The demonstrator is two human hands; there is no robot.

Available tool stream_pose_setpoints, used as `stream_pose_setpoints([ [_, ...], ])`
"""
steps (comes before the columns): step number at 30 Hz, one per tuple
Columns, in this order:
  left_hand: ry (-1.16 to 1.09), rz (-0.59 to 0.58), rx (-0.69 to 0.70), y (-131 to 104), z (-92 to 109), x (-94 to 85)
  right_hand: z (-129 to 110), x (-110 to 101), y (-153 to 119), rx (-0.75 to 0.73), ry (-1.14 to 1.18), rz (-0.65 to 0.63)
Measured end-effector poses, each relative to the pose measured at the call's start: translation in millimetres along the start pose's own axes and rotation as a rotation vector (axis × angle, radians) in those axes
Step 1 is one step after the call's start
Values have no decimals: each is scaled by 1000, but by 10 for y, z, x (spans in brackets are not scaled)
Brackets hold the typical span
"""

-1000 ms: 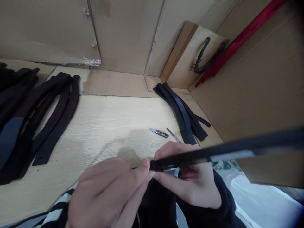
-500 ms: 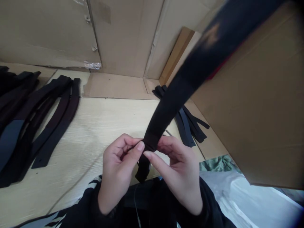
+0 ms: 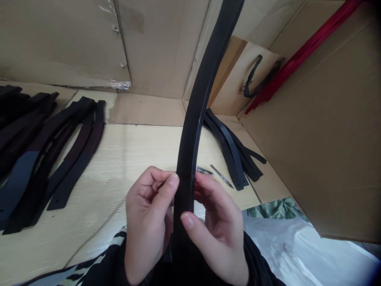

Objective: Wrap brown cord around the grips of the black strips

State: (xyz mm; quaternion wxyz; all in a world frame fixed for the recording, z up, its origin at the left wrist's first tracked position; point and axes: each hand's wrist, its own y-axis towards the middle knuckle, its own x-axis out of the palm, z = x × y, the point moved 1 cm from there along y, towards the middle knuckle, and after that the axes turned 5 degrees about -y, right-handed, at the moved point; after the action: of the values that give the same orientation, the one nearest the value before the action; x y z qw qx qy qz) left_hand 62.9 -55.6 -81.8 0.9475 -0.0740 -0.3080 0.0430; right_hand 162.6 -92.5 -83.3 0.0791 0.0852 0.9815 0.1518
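A long, curved black strip (image 3: 193, 119) rises from my lap past the top of the view, its lower end lost against my dark clothing. With thumb and bent fingers, my left hand (image 3: 147, 214) pinches its left edge. My right hand (image 3: 222, 224) grips the right edge, thumb lying on the front face and fingers behind. A faint cross line, like a seam, shows on the strip between the hands. Just beyond my right fingers lie a small metal tool that looks like thread snips (image 3: 204, 171) and a thin pointed metal tool (image 3: 222, 176).
Similar dark strips (image 3: 74, 159) are heaped on the table's left side, and a smaller bunch (image 3: 229, 147) lies at right. Cardboard walls (image 3: 160, 47) enclose the back and right side (image 3: 315, 151). A red strip (image 3: 309, 55) and black loop (image 3: 253, 75) hang there. White plastic sheeting (image 3: 274, 242) lies lower right.
The strip has swung from a rightward slant to nearly upright and looks flatter between my hands. My right thumb has moved lower, away from the left thumb. Both metal tools are now more visible.
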Motion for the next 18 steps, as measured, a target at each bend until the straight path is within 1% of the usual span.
stream_pose_setpoints([
  [2, 74, -9, 71, -35, -27, -29, 9, 6, -16, 71, -44, 67],
  [4, 163, -15, 121, -66, -40, -51, 12, 14, 2, 111, -46, 104],
  [6, 220, -45, 130, -86, -23, -57, 4, 12, 41, 124, 39, 109],
  [9, 206, -145, 91, -95, 58, -49, -10, -21, 97, 179, 227, 106],
  [12, 175, -245, 4, -94, 165, -45, -4, -64, 123, 262, 381, 59],
  [14, 172, -295, -58, -97, 223, -44, 13, -81, 127, 283, 470, 5],
  [16, 156, -324, -82, -101, 261, -42, 33, -88, 127, 277, 529, -50],
  [18, 137, -352, -70, -103, 278, -38, 50, -87, 122, 281, 548, -84],
])
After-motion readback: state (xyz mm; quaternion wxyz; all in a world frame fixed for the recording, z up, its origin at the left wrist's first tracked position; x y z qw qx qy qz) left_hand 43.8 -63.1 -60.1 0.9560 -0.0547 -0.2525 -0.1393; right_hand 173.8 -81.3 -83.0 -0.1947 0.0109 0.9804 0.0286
